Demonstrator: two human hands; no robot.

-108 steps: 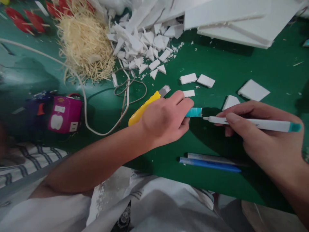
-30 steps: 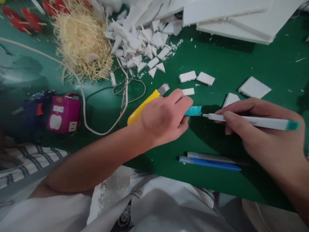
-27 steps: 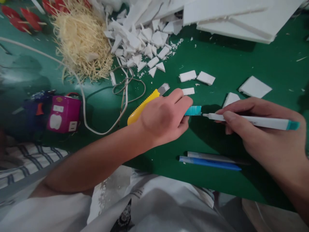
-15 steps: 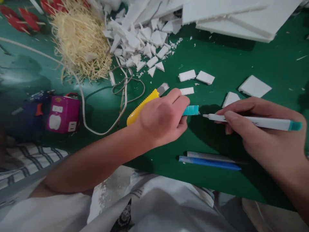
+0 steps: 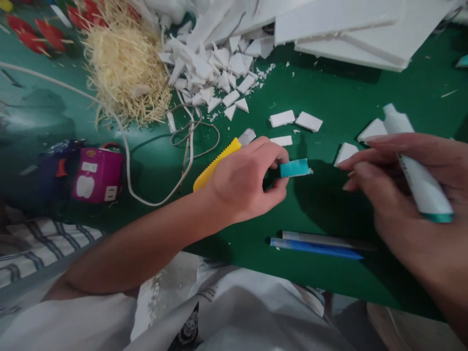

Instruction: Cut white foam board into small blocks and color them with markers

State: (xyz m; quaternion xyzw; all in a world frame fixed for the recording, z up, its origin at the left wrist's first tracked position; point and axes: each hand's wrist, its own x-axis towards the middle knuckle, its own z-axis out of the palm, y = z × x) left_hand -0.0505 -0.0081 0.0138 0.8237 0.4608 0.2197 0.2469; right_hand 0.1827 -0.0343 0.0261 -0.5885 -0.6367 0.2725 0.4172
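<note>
Between its thumb and fingers, my left hand (image 5: 248, 178) pinches a small block with a teal-coloured face (image 5: 294, 168). A yellow box cutter (image 5: 215, 165) with its blade pointing away lies partly hidden beyond that hand. My right hand (image 5: 405, 195) holds a white marker with a teal end (image 5: 424, 185), tilted across the fingers. The marker's tip is apart from the block. Just left of the right fingertips is a small white foam piece (image 5: 345, 154). Cut white foam rectangles (image 5: 282, 119) lie beyond the left hand.
A heap of white foam scraps (image 5: 219, 68) and a pile of pale straw (image 5: 127, 73) sit at the back. White foam boards (image 5: 347, 29) are at the far right. A cable (image 5: 126, 165) curves past a magenta box (image 5: 98, 173). A blue pen (image 5: 318, 248) lies near the front edge.
The marker has swung from nearly level to steeply tilted, its tip leaving the block. My right hand has shifted a little. More of the teal block shows from my left fingers.
</note>
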